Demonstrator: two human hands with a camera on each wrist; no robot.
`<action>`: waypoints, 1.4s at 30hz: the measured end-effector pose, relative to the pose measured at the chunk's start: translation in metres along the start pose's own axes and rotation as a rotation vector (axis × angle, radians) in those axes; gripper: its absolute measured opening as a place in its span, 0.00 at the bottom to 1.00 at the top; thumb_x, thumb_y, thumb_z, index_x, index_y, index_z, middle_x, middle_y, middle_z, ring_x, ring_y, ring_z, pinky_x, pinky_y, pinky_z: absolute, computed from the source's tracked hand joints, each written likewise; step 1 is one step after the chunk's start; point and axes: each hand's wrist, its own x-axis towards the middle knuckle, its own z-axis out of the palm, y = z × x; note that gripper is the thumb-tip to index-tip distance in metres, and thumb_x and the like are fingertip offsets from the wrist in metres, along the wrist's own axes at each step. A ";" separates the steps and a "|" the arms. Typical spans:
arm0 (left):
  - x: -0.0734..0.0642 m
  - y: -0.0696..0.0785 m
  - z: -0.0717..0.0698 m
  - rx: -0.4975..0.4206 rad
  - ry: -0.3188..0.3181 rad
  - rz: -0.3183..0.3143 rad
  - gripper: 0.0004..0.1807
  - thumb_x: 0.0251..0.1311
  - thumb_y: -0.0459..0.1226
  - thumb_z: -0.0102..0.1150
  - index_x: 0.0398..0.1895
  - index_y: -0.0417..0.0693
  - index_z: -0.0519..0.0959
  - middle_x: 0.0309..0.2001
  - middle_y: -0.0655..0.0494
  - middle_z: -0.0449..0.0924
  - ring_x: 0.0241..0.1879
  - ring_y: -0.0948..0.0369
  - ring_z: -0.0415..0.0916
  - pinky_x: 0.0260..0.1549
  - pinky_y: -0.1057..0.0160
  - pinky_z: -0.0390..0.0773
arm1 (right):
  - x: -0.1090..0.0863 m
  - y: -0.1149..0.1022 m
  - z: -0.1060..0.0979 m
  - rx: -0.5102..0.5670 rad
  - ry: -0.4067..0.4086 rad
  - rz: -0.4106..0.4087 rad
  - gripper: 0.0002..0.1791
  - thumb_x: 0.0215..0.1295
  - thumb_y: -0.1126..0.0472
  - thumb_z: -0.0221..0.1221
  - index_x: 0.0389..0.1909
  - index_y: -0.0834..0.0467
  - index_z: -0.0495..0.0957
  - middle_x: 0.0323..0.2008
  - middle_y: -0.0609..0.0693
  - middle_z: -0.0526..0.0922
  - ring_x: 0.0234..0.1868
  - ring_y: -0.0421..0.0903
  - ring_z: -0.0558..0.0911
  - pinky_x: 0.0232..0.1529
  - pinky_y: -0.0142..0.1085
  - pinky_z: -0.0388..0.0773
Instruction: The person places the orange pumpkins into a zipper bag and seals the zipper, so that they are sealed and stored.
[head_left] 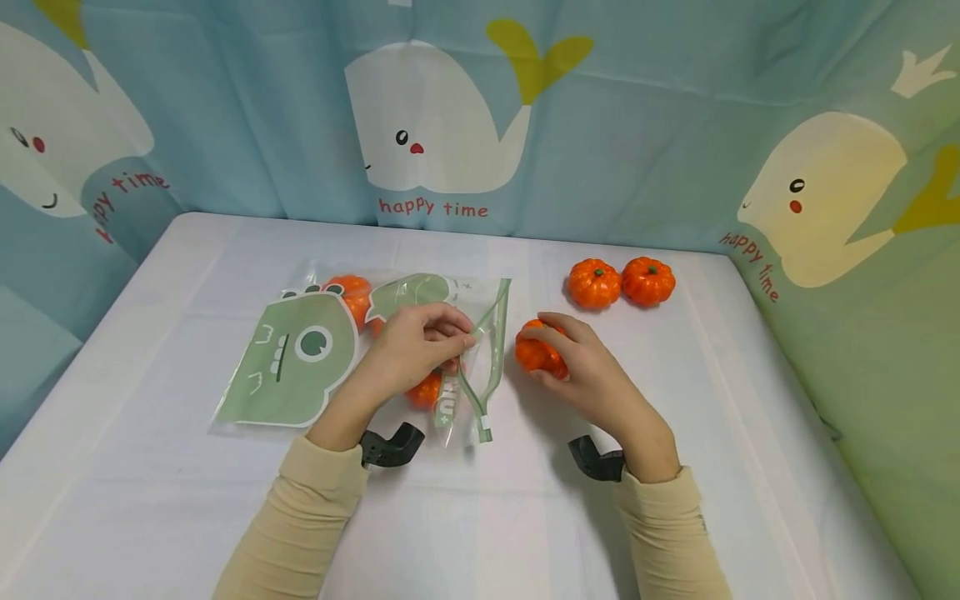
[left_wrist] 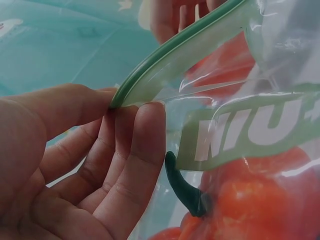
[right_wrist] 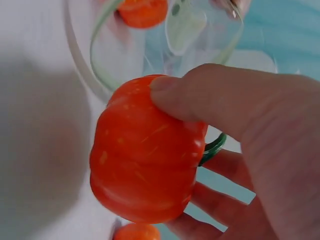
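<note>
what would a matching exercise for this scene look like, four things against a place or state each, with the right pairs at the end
1. left hand
2. right hand
3. rightmost pumpkin in the head view
4. curtain

A. grips a pumpkin
B. printed with whales
C. pinches the edge of the bag
D. lies on the table, touched by neither hand

Pairs: 1-C, 2-A, 3-D, 4-B
</note>
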 end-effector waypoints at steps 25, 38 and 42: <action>0.002 0.003 0.001 -0.103 -0.049 0.001 0.14 0.64 0.38 0.64 0.49 0.41 0.80 0.41 0.45 0.82 0.31 0.58 0.81 0.36 0.62 0.85 | 0.012 -0.015 0.031 0.069 -0.019 -0.058 0.37 0.58 0.59 0.71 0.67 0.59 0.68 0.65 0.56 0.70 0.66 0.53 0.72 0.67 0.46 0.72; 0.001 0.002 -0.002 -0.094 -0.065 0.010 0.14 0.64 0.34 0.62 0.52 0.43 0.79 0.46 0.46 0.82 0.41 0.58 0.82 0.40 0.64 0.83 | 0.009 -0.009 0.028 0.064 -0.031 0.042 0.29 0.57 0.62 0.71 0.58 0.64 0.73 0.59 0.56 0.74 0.59 0.53 0.78 0.63 0.46 0.76; 0.000 0.001 -0.002 -0.073 -0.065 0.018 0.15 0.62 0.33 0.61 0.52 0.43 0.79 0.47 0.47 0.82 0.44 0.57 0.81 0.41 0.65 0.82 | 0.011 -0.010 0.033 0.045 0.038 0.019 0.27 0.55 0.63 0.72 0.54 0.64 0.74 0.57 0.57 0.74 0.55 0.54 0.80 0.59 0.46 0.78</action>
